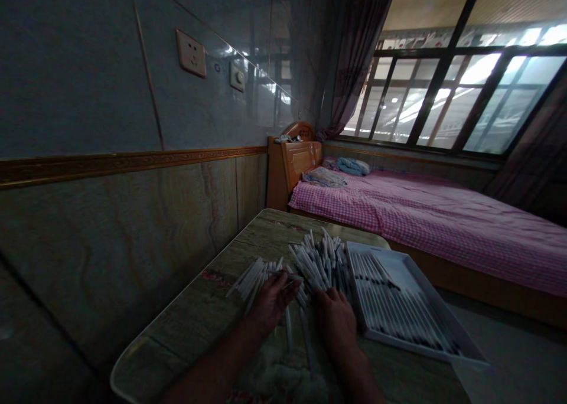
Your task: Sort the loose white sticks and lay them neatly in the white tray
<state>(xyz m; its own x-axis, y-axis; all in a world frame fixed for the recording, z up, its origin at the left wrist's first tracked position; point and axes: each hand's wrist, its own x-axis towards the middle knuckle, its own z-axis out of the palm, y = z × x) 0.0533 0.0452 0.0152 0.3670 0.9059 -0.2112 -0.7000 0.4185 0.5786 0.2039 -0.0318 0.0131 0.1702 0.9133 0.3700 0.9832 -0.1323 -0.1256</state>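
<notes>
My left hand (271, 302) is closed in a pinch on a slim whitish pen (292, 278) above the table. Around its fingertips, a loose fan of white pen-like sticks (252, 279) lies to the left. My right hand (335, 316) has its fingers curled down at the near edge of a larger heap of white pens (316, 259), some with dark parts. What its fingers grip, if anything, is hidden. Right of that hand stands a shallow white tray (427, 268) with white, dark-tipped pens (398, 309) laid side by side in rows. A few single sticks (289, 327) lie between my forearms.
The table (177, 333) has a marbled top and rounded corners, its left side close to a tiled wall (177, 215). Beyond it stands a bed (425, 215) with a pink checked sheet and wooden headboard (287, 162). The tray reaches to the table's right edge.
</notes>
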